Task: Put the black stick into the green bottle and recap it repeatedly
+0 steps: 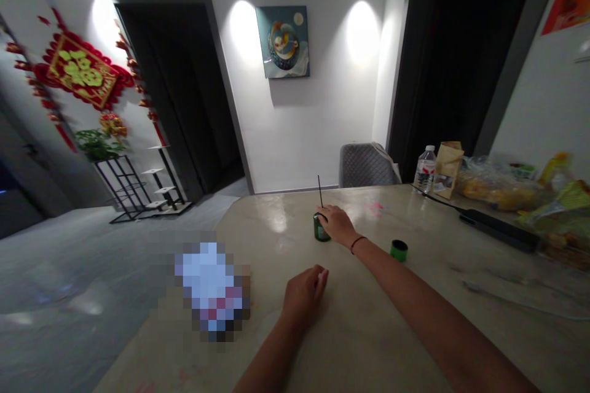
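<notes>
A small dark green jar [321, 233] with a label stands upright on the table. From its top a thin black stick [319, 187] points almost straight up. My right hand [338, 224] reaches over the jar's mouth, its fingers closed around the lower part of the stick; the fingertips partly hide the rim. Closer to me, my left hand [304, 295] rests on the table in a loose fist, apart from the jar, with nothing visible in it. To the right of the jar, beside my right forearm, sits a short green cap [399, 250] with a dark inside.
A blurred-out bright object [209, 285] lies at the table's left edge. Along the right stand a water bottle [424, 169], a paper bag [448, 167], plastic bags of food [500, 184] and a black power strip [500, 230]. A grey chair [366, 166] is behind the far edge.
</notes>
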### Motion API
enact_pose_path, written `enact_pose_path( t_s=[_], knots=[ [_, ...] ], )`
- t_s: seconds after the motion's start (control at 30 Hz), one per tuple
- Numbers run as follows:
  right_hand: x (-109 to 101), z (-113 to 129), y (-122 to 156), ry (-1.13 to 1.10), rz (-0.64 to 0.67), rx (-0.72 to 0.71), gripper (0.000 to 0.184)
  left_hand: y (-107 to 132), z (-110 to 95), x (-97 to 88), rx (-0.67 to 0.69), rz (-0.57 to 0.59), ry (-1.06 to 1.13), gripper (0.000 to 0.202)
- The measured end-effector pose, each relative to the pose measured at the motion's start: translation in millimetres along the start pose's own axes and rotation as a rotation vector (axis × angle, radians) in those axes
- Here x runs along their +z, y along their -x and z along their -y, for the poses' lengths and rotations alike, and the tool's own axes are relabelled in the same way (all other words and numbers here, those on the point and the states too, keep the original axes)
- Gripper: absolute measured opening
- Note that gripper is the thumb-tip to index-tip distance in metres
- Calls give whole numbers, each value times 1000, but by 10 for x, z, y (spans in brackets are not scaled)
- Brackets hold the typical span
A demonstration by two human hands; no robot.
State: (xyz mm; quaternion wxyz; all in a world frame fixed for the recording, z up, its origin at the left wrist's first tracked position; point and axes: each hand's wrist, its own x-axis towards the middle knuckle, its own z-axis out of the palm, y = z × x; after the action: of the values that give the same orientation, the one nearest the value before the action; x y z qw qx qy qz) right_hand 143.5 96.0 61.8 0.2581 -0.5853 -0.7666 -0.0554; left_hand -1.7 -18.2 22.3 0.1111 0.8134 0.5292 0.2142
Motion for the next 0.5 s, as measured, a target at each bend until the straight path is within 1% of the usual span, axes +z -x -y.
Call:
enact_pose_path(
  t_s=[0.13, 0.27, 0.5],
  knots=[
    [-18, -26, -84, -22, 5, -2, 32, -1, 7, 9, -21, -3, -11, 41],
    [-64, -73, -176, -33, 62, 39, 30, -4, 3, 4, -38, 7, -18, 44],
    [-164, -106, -282, -38, 126, -62, 22, 6, -6, 3, -30, 1, -8, 44]
  ],
)
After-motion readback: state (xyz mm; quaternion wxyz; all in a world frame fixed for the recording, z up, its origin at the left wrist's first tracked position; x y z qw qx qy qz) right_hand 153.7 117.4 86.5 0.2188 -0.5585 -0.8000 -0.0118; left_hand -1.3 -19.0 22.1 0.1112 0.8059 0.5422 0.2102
